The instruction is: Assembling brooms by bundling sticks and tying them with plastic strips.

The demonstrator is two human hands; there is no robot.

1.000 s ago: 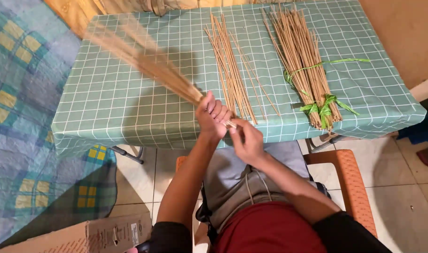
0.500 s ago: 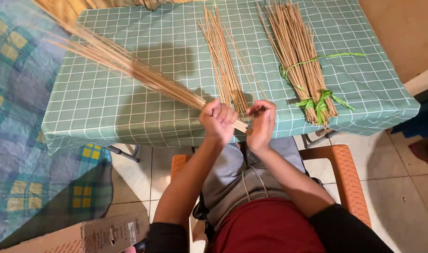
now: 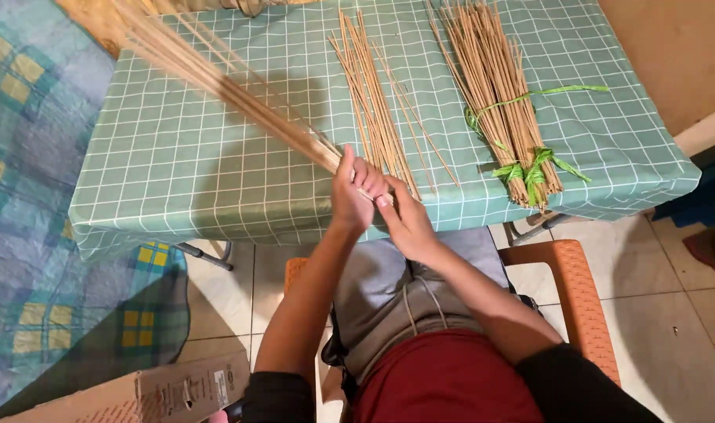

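Note:
My left hand (image 3: 351, 192) grips the thick end of a bundle of thin tan sticks (image 3: 216, 78) that slants up and away to the far left over the table, blurred by motion. My right hand (image 3: 404, 219) presses against the same end of that bundle, fingers closed around its base. A loose pile of sticks (image 3: 371, 102) lies on the table just beyond my hands. To the right lies a thicker stick bundle (image 3: 494, 86) tied with green ribbon (image 3: 530, 168).
The table (image 3: 177, 172) wears a green cloth with a white grid. I sit on an orange chair (image 3: 573, 290). A checked blue and yellow blanket (image 3: 28, 235) lies to the left, a cardboard box (image 3: 138, 395) on the tiled floor.
The held bundle has swung, its far end shifting across the left of the table. Both hands have come together at its base, and the view has shifted slightly.

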